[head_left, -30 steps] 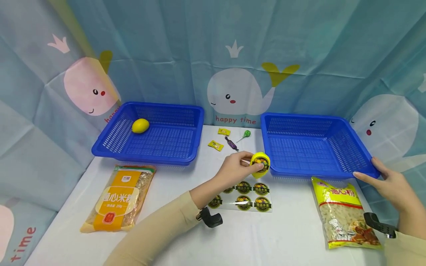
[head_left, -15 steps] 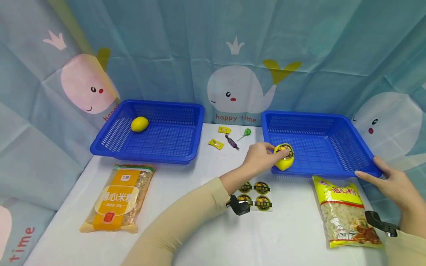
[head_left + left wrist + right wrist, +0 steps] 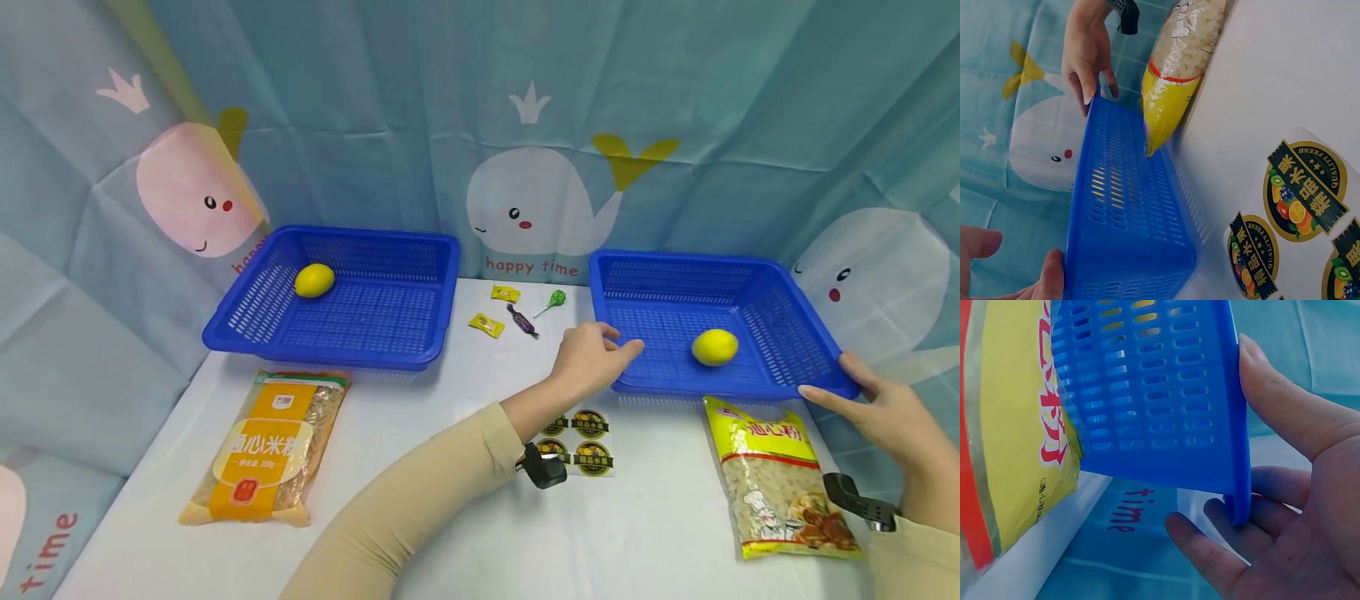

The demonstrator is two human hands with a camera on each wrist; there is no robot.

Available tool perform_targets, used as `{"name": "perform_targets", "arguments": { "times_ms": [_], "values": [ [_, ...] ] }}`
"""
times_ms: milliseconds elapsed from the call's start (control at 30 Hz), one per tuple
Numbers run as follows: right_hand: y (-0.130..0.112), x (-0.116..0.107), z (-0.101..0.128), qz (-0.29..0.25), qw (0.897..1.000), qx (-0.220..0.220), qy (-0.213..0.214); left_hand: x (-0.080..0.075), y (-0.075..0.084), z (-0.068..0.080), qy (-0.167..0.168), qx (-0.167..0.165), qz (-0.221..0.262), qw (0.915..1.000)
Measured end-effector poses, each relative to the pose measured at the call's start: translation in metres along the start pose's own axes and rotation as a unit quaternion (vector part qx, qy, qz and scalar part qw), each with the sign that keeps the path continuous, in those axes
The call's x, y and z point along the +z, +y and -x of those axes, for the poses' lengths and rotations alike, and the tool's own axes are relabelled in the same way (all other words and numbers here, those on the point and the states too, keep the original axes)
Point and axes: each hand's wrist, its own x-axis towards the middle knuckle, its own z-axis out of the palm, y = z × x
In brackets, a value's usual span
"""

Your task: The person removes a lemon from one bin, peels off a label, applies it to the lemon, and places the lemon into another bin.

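Note:
A yellow lemon (image 3: 714, 347) lies loose in the right blue basket (image 3: 750, 388). My left hand (image 3: 624, 345) hovers at that basket's front left corner (image 3: 1124, 206) with relaxed fingers (image 3: 1051, 280) and holds nothing. My right hand (image 3: 842, 386) grips the basket's front right corner (image 3: 1147, 394), thumb (image 3: 1285, 400) on the rim and fingers underneath. A clear sheet of round fruit stickers (image 3: 588, 442) lies on the white table under my left forearm, and shows close up in the left wrist view (image 3: 1300, 200).
The left blue basket (image 3: 330, 358) holds another lemon (image 3: 315, 281). Small candies (image 3: 504, 317) and a green lollipop (image 3: 555, 302) lie between the baskets. An orange noodle bag (image 3: 266, 446) lies front left, a yellow pasta bag (image 3: 772, 475) front right.
My left hand carried the stickered lemon rightward over the right basket's rim and let it go. The lemon now rests further right inside the basket. My right hand stayed on the corner.

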Motion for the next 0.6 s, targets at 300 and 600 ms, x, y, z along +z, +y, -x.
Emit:
{"name": "perform_targets", "arguments": {
  "times_ms": [300,600],
  "values": [
    [-0.0014,0.0012,0.0001,-0.001,1.0,0.012,-0.002,-0.0009,-0.0048,0.0019,-0.004,0.021,0.006,0.9997],
    [-0.005,-0.0009,0.0001,0.011,1.0,0.02,-0.008,-0.0014,-0.0079,0.0027,-0.016,0.032,0.021,0.9991]
  ]
}}
